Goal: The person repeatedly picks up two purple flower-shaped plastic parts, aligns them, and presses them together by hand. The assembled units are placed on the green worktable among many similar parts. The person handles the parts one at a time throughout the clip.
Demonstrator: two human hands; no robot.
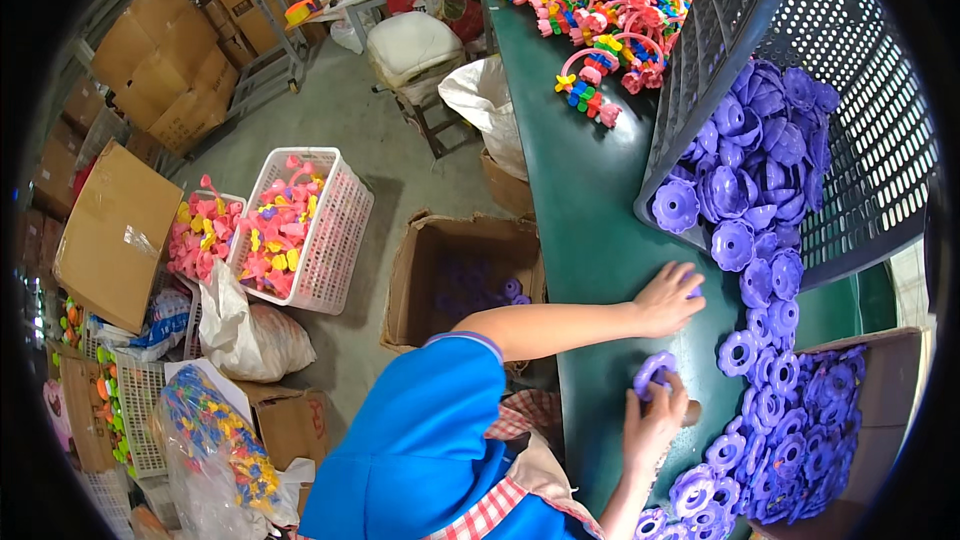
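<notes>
My left hand (672,300) is over the green tabletop (590,240), its fingers curled round a small purple piece (695,285) that they mostly hide. Nearer to me, my right hand (655,422) grips a purple flower-shaped plastic ring (655,372), which stands tilted up from the table. A brownish rounded object (690,413) shows beside the right fingers; its kind is unclear. To the right of both hands lies a spread of loose purple flower-shaped rings (765,405). Deeper purple flower cups (732,243) spill toward them from a tipped dark plastic crate (860,130).
Pink toys with coloured beads (610,20) are heaped at the table's far end. A cardboard box (465,230) with some purple pieces stands left of the table. On the floor, a white basket (345,220) holds pink and yellow parts; a stool (412,50) is beyond.
</notes>
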